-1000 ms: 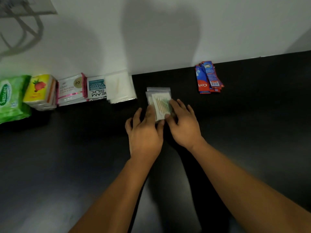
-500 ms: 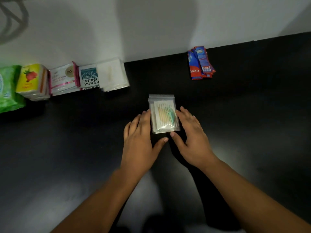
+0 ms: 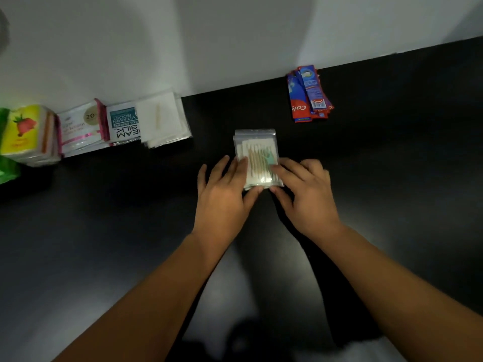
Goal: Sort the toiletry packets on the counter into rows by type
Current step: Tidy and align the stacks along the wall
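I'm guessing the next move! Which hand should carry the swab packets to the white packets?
Probably left. Both hands touch the swab packets, but the left hand is on the side nearer the white packets; the right hand would cross over.

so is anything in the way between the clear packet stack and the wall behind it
Nothing visible. Only bare counter lies between the stack and the wall. White packets sit off to its left, toothpaste to its right; the left hand and right hand touch its near half.
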### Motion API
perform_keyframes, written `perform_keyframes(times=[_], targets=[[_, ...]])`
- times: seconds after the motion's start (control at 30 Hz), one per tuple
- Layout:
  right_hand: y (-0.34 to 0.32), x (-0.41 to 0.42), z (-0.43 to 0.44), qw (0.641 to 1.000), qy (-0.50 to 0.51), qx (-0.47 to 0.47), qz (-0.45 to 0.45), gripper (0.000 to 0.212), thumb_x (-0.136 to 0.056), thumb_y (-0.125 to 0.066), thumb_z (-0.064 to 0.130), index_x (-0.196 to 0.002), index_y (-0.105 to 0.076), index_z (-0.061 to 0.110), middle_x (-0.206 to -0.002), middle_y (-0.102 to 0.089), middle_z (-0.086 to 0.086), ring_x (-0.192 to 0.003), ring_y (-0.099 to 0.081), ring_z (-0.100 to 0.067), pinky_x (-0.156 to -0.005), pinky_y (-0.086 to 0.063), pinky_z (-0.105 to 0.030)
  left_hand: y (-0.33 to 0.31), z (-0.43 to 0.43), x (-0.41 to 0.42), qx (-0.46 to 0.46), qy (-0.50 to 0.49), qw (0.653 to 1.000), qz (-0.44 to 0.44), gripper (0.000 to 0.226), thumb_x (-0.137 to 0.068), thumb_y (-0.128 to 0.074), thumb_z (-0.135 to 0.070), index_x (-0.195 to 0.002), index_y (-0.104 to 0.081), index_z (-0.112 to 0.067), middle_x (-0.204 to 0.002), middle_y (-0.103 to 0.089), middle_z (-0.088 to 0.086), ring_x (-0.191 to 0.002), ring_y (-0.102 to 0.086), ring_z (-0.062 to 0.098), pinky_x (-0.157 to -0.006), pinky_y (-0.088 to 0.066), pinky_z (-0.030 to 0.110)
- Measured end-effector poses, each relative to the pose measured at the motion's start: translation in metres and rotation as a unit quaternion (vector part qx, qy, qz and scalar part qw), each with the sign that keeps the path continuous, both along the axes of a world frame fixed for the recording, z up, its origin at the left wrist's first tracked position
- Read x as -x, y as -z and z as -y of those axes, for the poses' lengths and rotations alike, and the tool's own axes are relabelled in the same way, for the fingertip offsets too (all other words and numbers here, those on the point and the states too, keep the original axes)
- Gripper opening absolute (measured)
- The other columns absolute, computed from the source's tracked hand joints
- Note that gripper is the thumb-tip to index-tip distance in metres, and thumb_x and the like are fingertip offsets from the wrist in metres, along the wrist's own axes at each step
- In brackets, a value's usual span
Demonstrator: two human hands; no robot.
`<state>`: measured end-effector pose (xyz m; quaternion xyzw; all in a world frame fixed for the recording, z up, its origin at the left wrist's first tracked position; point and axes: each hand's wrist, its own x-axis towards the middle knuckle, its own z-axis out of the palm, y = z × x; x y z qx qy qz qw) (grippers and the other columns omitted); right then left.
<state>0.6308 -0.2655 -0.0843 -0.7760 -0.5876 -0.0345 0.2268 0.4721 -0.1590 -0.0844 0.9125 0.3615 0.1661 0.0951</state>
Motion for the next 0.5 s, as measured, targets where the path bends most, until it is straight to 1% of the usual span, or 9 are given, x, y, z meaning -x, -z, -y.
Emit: perform_keyframes(times=[0.07, 0.13, 0.2, 0.23, 0.3, 0.37, 0.43, 0.5], targets=[[-0.004, -0.012, -0.017, 1.0, 0.008, 0.015, 0.019, 0.039, -0.09, -0.064, 0.034, -0.128, -0.063, 0.022, -0.133, -0.061, 0.002, -0.102, -0.05, -0.027, -0.076, -0.038, -0.036, 0.0, -0.012, -0.014, 0.008, -0.009, 1.0, 0.008, 0.061, -0.094, -0.057, -0.048, -0.141, -0.053, -0.009, -0.137, -0.062, 0.009, -0.137, -0.045, 0.029, -0.114, -0.03, 0.057], [-0.005, -0.025, -0.034, 0.999, 0.013, 0.018, 0.034, 0.039, -0.09, -0.063, 0.033, -0.127, -0.063, 0.02, -0.132, -0.062, -0.001, -0.099, -0.051, -0.028, -0.074, -0.041, -0.038, 0.001, -0.028, -0.028, 0.024, -0.016, 0.999, 0.019, 0.063, -0.095, -0.057, -0.049, -0.143, -0.05, -0.009, -0.14, -0.06, 0.008, -0.136, -0.044, 0.03, -0.114, -0.031, 0.049], [-0.005, -0.035, -0.05, 0.999, 0.015, 0.02, 0.027, 0.04, -0.091, -0.062, 0.029, -0.129, -0.062, 0.017, -0.132, -0.062, -0.004, -0.1, -0.052, -0.03, -0.077, -0.045, -0.041, 0.001, -0.046, -0.041, 0.034, -0.032, 0.999, 0.019, 0.066, -0.094, -0.055, -0.054, -0.145, -0.048, -0.014, -0.143, -0.057, 0.002, -0.128, -0.044, 0.027, -0.107, -0.034, 0.039], [-0.005, -0.038, -0.058, 1.0, 0.016, 0.022, 0.013, 0.041, -0.092, -0.061, 0.026, -0.131, -0.061, 0.015, -0.134, -0.061, -0.006, -0.102, -0.051, -0.03, -0.08, -0.046, -0.042, 0.002, -0.054, -0.048, 0.031, -0.042, 0.999, 0.015, 0.066, -0.093, -0.053, -0.057, -0.146, -0.047, -0.018, -0.144, -0.056, -0.002, -0.123, -0.044, 0.026, -0.101, -0.035, 0.038], [-0.004, -0.045, -0.073, 0.999, 0.019, 0.031, -0.016, 0.042, -0.094, -0.058, 0.021, -0.135, -0.057, 0.012, -0.139, -0.057, -0.01, -0.111, -0.05, -0.031, -0.089, -0.046, -0.043, 0.002, -0.067, -0.059, 0.023, -0.056, 0.998, 0.01, 0.067, -0.092, -0.049, -0.062, -0.146, -0.047, -0.023, -0.145, -0.053, -0.006, -0.116, -0.044, 0.024, -0.094, -0.037, 0.038], [-0.003, -0.049, -0.088, 0.998, 0.035, 0.037, -0.03, 0.043, -0.097, -0.054, 0.019, -0.139, -0.052, 0.012, -0.143, -0.053, -0.01, -0.12, -0.048, -0.031, -0.097, -0.045, -0.042, 0.002, -0.076, -0.068, 0.025, -0.062, 0.998, 0.016, 0.067, -0.092, -0.048, -0.064, -0.146, -0.047, -0.024, -0.146, -0.052, -0.007, -0.113, -0.046, 0.024, -0.089, -0.038, 0.039], [-0.002, -0.05, -0.1, 0.997, 0.058, 0.037, -0.032, 0.044, -0.098, -0.052, 0.02, -0.142, -0.049, 0.013, -0.146, -0.05, -0.008, -0.123, -0.048, -0.03, -0.1, -0.044, -0.041, 0.004, -0.083, -0.073, 0.025, -0.069, 0.997, 0.025, 0.066, -0.091, -0.049, -0.064, -0.146, -0.047, -0.026, -0.147, -0.051, -0.008, -0.113, -0.048, 0.024, -0.088, -0.036, 0.039], [0.0, -0.049, -0.109, 0.996, 0.079, 0.045, -0.022, 0.045, -0.099, -0.051, 0.022, -0.144, -0.047, 0.015, -0.148, -0.048, -0.007, -0.125, -0.049, -0.03, -0.099, -0.043, -0.04, 0.005, -0.089, -0.078, 0.025, -0.077, 0.996, 0.032, 0.065, -0.091, -0.05, -0.062, -0.146, -0.046, -0.028, -0.148, -0.05, -0.008, -0.114, -0.049, 0.024, -0.088, -0.034, 0.039]])
